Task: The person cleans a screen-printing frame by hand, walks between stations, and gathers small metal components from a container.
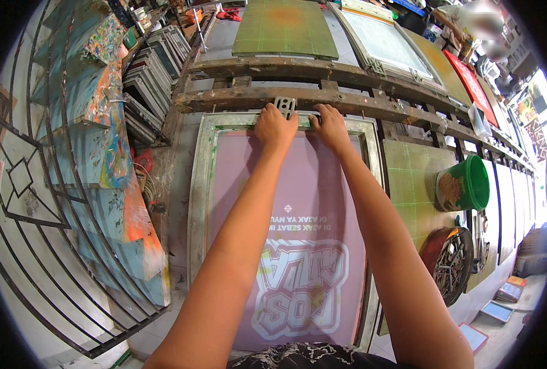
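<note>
A screen-printing frame [198, 184] with pale metal sides lies flat in front of me. Its mauve mesh [316, 190] carries pale block lettering that reads upside down, with a small cross mark above it. At the frame's far edge stands a perforated metal bracket [285, 104], against a worn wooden rail [224, 99]. My left hand [276, 128] grips this bracket between thumb and fingers. Just to its right, my right hand [332, 128] curls its fingers over the frame's far bar, thumb on the near side. Both forearms reach across the mesh, covering parts of it.
Right of the frame, a green bucket [473, 183] and a round container of tools [449, 264] sit on a green board [409, 184]. Stacked frames [147, 86] and paint-stained blue steps [101, 154] stand left, behind a black metal railing [70, 197]. More boards lie beyond the rails.
</note>
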`<state>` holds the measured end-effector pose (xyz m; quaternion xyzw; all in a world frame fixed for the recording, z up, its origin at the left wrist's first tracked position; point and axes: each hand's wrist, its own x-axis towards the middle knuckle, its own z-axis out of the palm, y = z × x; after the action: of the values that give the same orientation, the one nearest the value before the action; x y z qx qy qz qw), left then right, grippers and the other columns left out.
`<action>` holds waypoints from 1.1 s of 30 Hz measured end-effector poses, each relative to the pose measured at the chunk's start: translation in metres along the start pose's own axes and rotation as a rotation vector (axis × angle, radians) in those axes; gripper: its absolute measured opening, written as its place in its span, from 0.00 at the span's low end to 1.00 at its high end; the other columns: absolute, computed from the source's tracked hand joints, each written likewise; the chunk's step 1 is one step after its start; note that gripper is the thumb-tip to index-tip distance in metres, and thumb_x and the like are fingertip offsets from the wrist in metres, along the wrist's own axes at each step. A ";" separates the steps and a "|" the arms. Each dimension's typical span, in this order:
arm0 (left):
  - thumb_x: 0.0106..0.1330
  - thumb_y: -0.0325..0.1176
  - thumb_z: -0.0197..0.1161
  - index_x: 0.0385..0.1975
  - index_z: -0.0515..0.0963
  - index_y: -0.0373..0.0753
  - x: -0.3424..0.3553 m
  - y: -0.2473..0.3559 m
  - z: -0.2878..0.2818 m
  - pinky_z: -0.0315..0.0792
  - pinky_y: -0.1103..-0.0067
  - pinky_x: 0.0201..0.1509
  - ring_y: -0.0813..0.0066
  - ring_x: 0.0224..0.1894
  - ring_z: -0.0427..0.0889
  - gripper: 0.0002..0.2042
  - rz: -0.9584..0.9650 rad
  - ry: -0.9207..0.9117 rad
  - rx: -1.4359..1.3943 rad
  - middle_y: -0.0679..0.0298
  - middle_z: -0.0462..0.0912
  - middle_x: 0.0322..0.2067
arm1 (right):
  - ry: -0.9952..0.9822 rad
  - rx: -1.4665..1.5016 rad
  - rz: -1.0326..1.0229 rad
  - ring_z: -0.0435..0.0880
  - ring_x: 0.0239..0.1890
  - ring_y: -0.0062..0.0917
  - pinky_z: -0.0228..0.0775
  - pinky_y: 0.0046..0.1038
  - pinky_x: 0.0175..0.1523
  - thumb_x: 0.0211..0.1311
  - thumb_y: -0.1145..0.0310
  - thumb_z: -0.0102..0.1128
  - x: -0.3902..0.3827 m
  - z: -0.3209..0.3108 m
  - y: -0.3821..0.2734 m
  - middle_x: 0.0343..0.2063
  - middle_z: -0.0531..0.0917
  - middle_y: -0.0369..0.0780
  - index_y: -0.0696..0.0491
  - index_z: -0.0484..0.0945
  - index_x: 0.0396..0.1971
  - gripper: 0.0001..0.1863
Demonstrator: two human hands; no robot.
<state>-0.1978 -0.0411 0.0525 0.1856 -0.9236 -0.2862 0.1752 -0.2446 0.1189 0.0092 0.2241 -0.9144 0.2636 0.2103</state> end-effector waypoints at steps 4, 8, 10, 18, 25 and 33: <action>0.52 0.54 0.68 0.38 0.75 0.31 0.001 -0.003 0.004 0.77 0.62 0.44 0.51 0.41 0.83 0.29 0.017 -0.008 0.075 0.48 0.82 0.35 | 0.025 0.005 -0.036 0.77 0.46 0.42 0.68 0.40 0.52 0.58 0.62 0.60 0.001 0.004 0.001 0.39 0.80 0.47 0.56 0.75 0.43 0.17; 0.51 0.55 0.68 0.36 0.76 0.32 -0.003 -0.003 0.005 0.77 0.61 0.43 0.51 0.41 0.83 0.28 0.044 -0.006 0.106 0.48 0.83 0.35 | 0.052 -0.005 -0.035 0.78 0.45 0.42 0.68 0.40 0.52 0.58 0.62 0.60 0.000 0.006 0.002 0.38 0.80 0.46 0.56 0.75 0.42 0.16; 0.51 0.54 0.69 0.36 0.77 0.32 -0.004 -0.001 0.004 0.77 0.62 0.43 0.52 0.41 0.83 0.27 0.034 -0.021 0.121 0.49 0.83 0.35 | 0.044 -0.011 -0.029 0.78 0.45 0.41 0.68 0.40 0.52 0.58 0.62 0.59 0.001 0.006 0.003 0.37 0.80 0.46 0.56 0.75 0.42 0.16; 0.51 0.56 0.67 0.35 0.78 0.32 -0.005 -0.003 0.000 0.77 0.58 0.41 0.50 0.40 0.83 0.28 0.100 -0.045 0.142 0.48 0.83 0.35 | 0.038 -0.022 -0.023 0.78 0.44 0.41 0.68 0.41 0.51 0.58 0.62 0.59 0.001 0.006 0.001 0.37 0.80 0.45 0.55 0.76 0.42 0.15; 0.52 0.57 0.67 0.35 0.78 0.34 -0.004 -0.002 -0.004 0.77 0.58 0.41 0.50 0.40 0.83 0.28 0.074 -0.082 0.139 0.48 0.83 0.35 | 0.055 -0.017 -0.029 0.78 0.44 0.41 0.68 0.41 0.51 0.58 0.62 0.59 0.001 0.005 -0.001 0.37 0.80 0.45 0.55 0.77 0.42 0.15; 0.52 0.56 0.68 0.35 0.77 0.34 -0.006 0.007 -0.014 0.79 0.64 0.40 0.54 0.38 0.85 0.27 -0.008 -0.123 0.198 0.52 0.84 0.33 | 0.019 -0.023 -0.027 0.78 0.43 0.41 0.68 0.41 0.50 0.59 0.62 0.59 0.000 0.003 -0.001 0.36 0.80 0.45 0.56 0.77 0.40 0.15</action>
<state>-0.1879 -0.0393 0.0662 0.1879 -0.9556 -0.2049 0.0978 -0.2452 0.1166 0.0077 0.2316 -0.9121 0.2524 0.2253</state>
